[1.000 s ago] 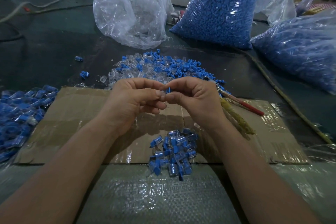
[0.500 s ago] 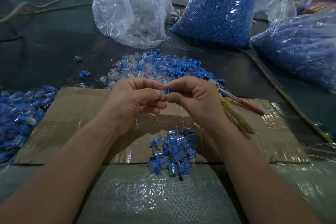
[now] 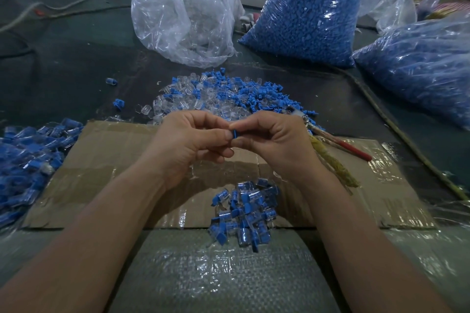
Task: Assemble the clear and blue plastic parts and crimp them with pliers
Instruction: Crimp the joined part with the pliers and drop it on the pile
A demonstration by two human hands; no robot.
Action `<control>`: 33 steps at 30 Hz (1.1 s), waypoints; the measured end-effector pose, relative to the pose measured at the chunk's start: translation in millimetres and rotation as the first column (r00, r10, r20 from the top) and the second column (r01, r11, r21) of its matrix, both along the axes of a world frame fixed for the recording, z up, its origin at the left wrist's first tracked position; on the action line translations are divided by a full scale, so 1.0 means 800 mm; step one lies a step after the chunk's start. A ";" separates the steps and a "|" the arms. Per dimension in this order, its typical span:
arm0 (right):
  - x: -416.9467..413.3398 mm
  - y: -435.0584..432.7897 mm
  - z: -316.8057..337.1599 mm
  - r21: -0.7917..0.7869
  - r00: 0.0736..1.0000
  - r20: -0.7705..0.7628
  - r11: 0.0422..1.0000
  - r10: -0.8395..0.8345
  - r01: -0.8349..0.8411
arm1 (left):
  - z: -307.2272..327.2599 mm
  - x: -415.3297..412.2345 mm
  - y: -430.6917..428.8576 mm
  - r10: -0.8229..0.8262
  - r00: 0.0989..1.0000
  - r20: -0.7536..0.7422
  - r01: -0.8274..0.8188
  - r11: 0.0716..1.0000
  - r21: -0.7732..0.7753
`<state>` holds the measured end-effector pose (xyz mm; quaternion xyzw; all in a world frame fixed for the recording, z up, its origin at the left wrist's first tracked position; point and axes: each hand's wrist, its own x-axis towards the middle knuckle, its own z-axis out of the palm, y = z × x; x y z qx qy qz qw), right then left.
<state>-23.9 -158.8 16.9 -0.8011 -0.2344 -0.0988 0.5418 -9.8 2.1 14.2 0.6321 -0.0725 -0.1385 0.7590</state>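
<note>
Blue plastic part point(image 3: 234, 134) dead centre of frame, pinched from both sides, left hand point(image 3: 193, 142) and right hand point(image 3: 274, 140) with fingertips clamped on it, pushing it home, I'd say. Clear part is buried under the fingers, can't make it out. Crimping comes next, calling for a reach to the pliers point(image 3: 351, 149) lying centre right

Left hand point(image 3: 188, 142) and right hand point(image 3: 276, 140) fingertip to fingertip, fingers curled.
</note>
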 end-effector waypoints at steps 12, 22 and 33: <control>0.007 -0.023 0.008 -0.253 0.966 -0.095 0.945 -0.239 0.209 | -0.003 0.002 0.000 0.090 0.996 0.018 -0.090 0.996 0.005; 0.016 -0.124 0.009 -0.825 0.642 -0.267 0.515 -0.718 0.232 | -0.012 0.006 0.005 0.127 0.992 0.021 -0.127 0.992 -0.012; 0.017 -0.109 0.014 -0.765 0.609 -0.092 0.447 -0.788 0.463 | -0.008 0.007 0.004 0.113 0.994 0.012 -0.112 0.993 -0.037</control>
